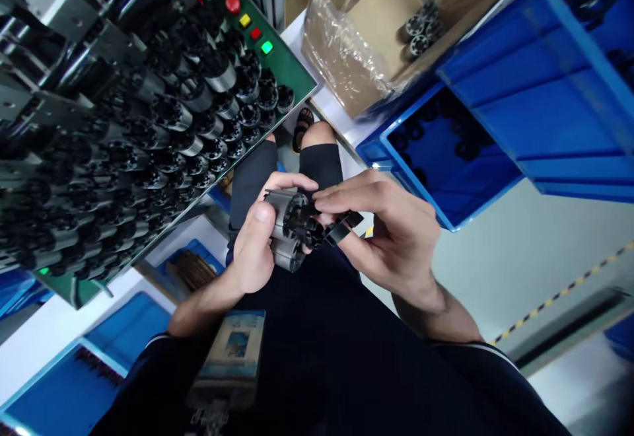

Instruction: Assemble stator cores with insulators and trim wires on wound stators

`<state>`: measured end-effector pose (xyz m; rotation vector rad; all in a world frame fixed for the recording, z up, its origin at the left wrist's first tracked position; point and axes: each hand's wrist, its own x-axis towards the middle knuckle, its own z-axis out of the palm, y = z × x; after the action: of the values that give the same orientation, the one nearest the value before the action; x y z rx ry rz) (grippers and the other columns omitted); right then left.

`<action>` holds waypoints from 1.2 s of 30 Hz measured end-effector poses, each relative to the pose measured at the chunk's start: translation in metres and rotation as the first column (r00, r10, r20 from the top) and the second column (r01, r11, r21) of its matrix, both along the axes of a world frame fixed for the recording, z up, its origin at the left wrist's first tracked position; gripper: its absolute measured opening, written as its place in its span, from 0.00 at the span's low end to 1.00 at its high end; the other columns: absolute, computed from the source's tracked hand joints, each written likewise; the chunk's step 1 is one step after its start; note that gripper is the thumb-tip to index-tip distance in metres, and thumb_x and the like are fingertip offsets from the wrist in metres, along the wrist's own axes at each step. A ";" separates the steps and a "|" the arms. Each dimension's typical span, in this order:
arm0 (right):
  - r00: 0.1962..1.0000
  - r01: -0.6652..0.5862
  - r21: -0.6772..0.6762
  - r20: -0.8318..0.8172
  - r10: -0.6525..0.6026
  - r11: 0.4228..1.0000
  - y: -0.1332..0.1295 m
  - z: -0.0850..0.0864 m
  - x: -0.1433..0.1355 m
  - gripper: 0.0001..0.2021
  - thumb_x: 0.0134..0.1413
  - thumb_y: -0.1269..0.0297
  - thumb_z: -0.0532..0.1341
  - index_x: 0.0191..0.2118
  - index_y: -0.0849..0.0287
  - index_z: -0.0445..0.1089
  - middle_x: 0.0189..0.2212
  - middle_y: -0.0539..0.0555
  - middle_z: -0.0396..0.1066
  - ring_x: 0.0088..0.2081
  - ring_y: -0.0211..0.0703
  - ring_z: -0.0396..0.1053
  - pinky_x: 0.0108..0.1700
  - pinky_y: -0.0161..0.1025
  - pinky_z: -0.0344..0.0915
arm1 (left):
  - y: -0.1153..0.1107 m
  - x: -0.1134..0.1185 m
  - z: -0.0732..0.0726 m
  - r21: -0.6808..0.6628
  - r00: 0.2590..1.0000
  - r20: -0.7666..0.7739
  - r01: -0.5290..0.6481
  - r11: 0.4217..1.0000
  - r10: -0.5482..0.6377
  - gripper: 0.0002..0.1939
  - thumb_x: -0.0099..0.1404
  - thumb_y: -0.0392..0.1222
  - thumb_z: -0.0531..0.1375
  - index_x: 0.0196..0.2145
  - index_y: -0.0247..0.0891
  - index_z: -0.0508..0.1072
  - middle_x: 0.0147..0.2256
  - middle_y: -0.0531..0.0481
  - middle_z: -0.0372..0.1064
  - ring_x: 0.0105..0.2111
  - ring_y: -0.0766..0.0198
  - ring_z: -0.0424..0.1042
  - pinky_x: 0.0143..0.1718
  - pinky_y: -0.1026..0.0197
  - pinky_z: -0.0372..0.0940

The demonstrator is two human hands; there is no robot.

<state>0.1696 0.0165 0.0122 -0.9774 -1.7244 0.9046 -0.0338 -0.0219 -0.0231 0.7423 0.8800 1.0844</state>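
Observation:
My left hand (253,246) is wrapped round grey metal stator cores (281,210), at least two of them side by side, with their slotted ends facing right. My right hand (399,234) has its fingers closed on black plastic ring-shaped pieces (341,230) just beside those ends. One black piece sits against the end of a core; whether it is seated there I cannot tell. The fingers of my right hand partly cover the pieces. Both hands are above my lap.
At left a machine with a green base (300,79) carries rows of similar cores (168,112) and lit buttons (267,47). A plastic-lined carton (341,59) holds several cores. Blue bins (475,208) with black parts stand at right. Blue trays (133,320) lie at lower left.

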 end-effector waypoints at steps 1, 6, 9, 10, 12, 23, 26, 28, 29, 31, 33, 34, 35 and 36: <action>1.000 -0.008 0.003 -0.013 0.008 1.000 0.000 -0.001 -0.002 0.23 0.71 0.79 0.74 0.61 0.44 0.87 0.46 0.53 0.89 0.43 0.53 0.87 0.47 0.52 0.90 | -0.001 -0.002 -0.002 0.029 1.000 -0.008 0.009 1.000 -0.009 0.37 0.88 0.75 0.52 0.69 0.44 0.79 0.38 0.45 0.80 0.27 0.58 0.79 0.24 0.60 0.72; 0.999 -0.026 -0.003 -0.026 0.026 1.000 0.002 -0.001 -0.010 0.18 0.72 0.77 0.74 0.58 0.48 0.88 0.46 0.51 0.89 0.43 0.50 0.88 0.48 0.48 0.91 | 0.001 -0.009 -0.011 0.088 0.998 -0.032 0.055 0.995 -0.052 0.35 0.89 0.73 0.52 0.70 0.44 0.78 0.46 0.43 0.83 0.30 0.60 0.79 0.29 0.59 0.76; 1.000 -0.030 0.002 0.007 0.030 1.000 0.001 -0.002 -0.007 0.19 0.72 0.76 0.74 0.60 0.45 0.89 0.47 0.52 0.89 0.44 0.51 0.89 0.49 0.51 0.92 | 0.001 -0.010 -0.013 0.108 0.997 -0.003 0.072 0.992 -0.072 0.34 0.89 0.71 0.53 0.70 0.43 0.78 0.53 0.40 0.83 0.33 0.59 0.80 0.30 0.58 0.78; 0.999 -0.034 0.012 0.017 0.034 0.999 0.001 -0.004 -0.005 0.20 0.72 0.75 0.74 0.61 0.44 0.89 0.48 0.52 0.89 0.45 0.52 0.89 0.49 0.52 0.92 | 0.001 -0.010 -0.014 0.111 0.997 0.002 0.076 0.991 -0.077 0.33 0.89 0.70 0.53 0.70 0.43 0.78 0.54 0.39 0.82 0.35 0.57 0.81 0.32 0.57 0.79; 0.999 -0.043 0.039 0.025 0.042 0.998 -0.001 -0.008 -0.003 0.20 0.72 0.75 0.74 0.62 0.45 0.89 0.51 0.54 0.88 0.46 0.53 0.88 0.50 0.53 0.92 | 0.000 -0.010 -0.013 0.111 0.997 0.011 0.081 0.990 -0.083 0.31 0.89 0.69 0.53 0.69 0.43 0.78 0.54 0.39 0.82 0.39 0.54 0.84 0.34 0.56 0.80; 0.975 -0.035 -0.140 0.212 0.064 0.990 0.000 0.007 0.004 0.22 0.78 0.74 0.71 0.68 0.46 0.86 0.43 0.52 0.80 0.39 0.43 0.78 0.39 0.43 0.79 | 0.013 -0.002 -0.021 0.046 0.994 0.112 -0.024 0.999 0.018 0.20 0.81 0.61 0.70 0.57 0.44 0.78 0.37 0.49 0.78 0.33 0.58 0.81 0.38 0.55 0.79; 0.956 -0.091 -0.185 0.258 0.138 0.978 0.007 0.006 0.022 0.20 0.79 0.78 0.67 0.65 0.49 0.85 0.41 0.51 0.80 0.38 0.41 0.76 0.39 0.41 0.75 | 0.024 0.002 -0.018 -0.064 0.972 0.212 -0.094 0.994 0.105 0.20 0.78 0.59 0.73 0.52 0.44 0.75 0.30 0.55 0.72 0.25 0.65 0.71 0.29 0.62 0.69; 0.960 -0.131 -0.244 0.210 0.185 0.961 0.009 0.002 0.033 0.17 0.77 0.75 0.70 0.63 0.50 0.84 0.45 0.53 0.82 0.40 0.42 0.78 0.40 0.41 0.77 | 0.029 0.003 -0.011 -0.154 0.967 0.197 -0.132 0.979 0.161 0.23 0.74 0.61 0.76 0.49 0.43 0.74 0.28 0.56 0.68 0.24 0.66 0.66 0.28 0.63 0.66; 0.964 -0.159 -0.294 0.160 0.213 0.942 0.008 0.000 0.036 0.18 0.76 0.74 0.73 0.64 0.49 0.84 0.48 0.54 0.83 0.42 0.43 0.80 0.41 0.40 0.80 | 0.031 0.003 -0.008 -0.184 0.965 0.184 -0.151 0.971 0.185 0.25 0.73 0.63 0.77 0.48 0.43 0.74 0.27 0.57 0.66 0.24 0.66 0.65 0.28 0.62 0.66; 0.966 -0.212 -0.382 0.058 0.252 0.900 0.004 -0.001 0.038 0.21 0.74 0.72 0.77 0.66 0.48 0.84 0.52 0.55 0.84 0.47 0.45 0.84 0.46 0.40 0.85 | 0.033 0.002 -0.003 -0.206 0.963 0.158 -0.185 0.961 0.219 0.26 0.72 0.65 0.77 0.48 0.43 0.75 0.27 0.56 0.66 0.24 0.65 0.66 0.29 0.61 0.67; 0.972 -0.217 -0.376 -0.001 0.234 0.901 -0.001 -0.001 0.033 0.22 0.74 0.73 0.78 0.66 0.47 0.85 0.53 0.55 0.85 0.49 0.45 0.86 0.50 0.41 0.87 | 0.033 0.002 -0.001 -0.212 0.959 0.114 -0.230 0.950 0.258 0.27 0.72 0.67 0.77 0.48 0.43 0.76 0.27 0.56 0.66 0.24 0.65 0.66 0.28 0.60 0.68; 0.979 -0.194 -0.339 -0.013 0.201 0.920 -0.005 0.000 0.028 0.21 0.73 0.74 0.78 0.65 0.47 0.86 0.52 0.55 0.87 0.49 0.45 0.86 0.50 0.41 0.87 | 0.032 0.003 -0.001 -0.219 0.956 0.093 -0.252 0.943 0.277 0.28 0.72 0.68 0.78 0.48 0.44 0.77 0.28 0.56 0.67 0.24 0.65 0.67 0.27 0.60 0.68; 0.986 -0.164 -0.290 -0.021 0.165 0.943 -0.008 0.000 0.022 0.21 0.72 0.74 0.79 0.63 0.46 0.87 0.50 0.54 0.88 0.47 0.45 0.86 0.49 0.41 0.87 | 0.032 0.003 -0.001 -0.231 0.953 0.076 -0.268 0.935 0.292 0.29 0.72 0.69 0.78 0.49 0.44 0.77 0.29 0.56 0.67 0.25 0.64 0.68 0.26 0.60 0.68; 0.991 -0.132 -0.243 -0.028 0.129 0.961 -0.011 -0.001 0.015 0.21 0.71 0.75 0.80 0.62 0.46 0.88 0.49 0.54 0.88 0.45 0.45 0.86 0.47 0.41 0.87 | 0.032 0.005 0.000 -0.243 0.951 0.063 -0.280 0.929 0.303 0.29 0.71 0.70 0.78 0.50 0.45 0.77 0.30 0.55 0.69 0.26 0.63 0.71 0.26 0.60 0.68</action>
<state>0.1845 0.0050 0.0115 -1.0226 -1.7106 1.2288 -0.0293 0.0100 -0.0233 0.3647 1.0326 1.2440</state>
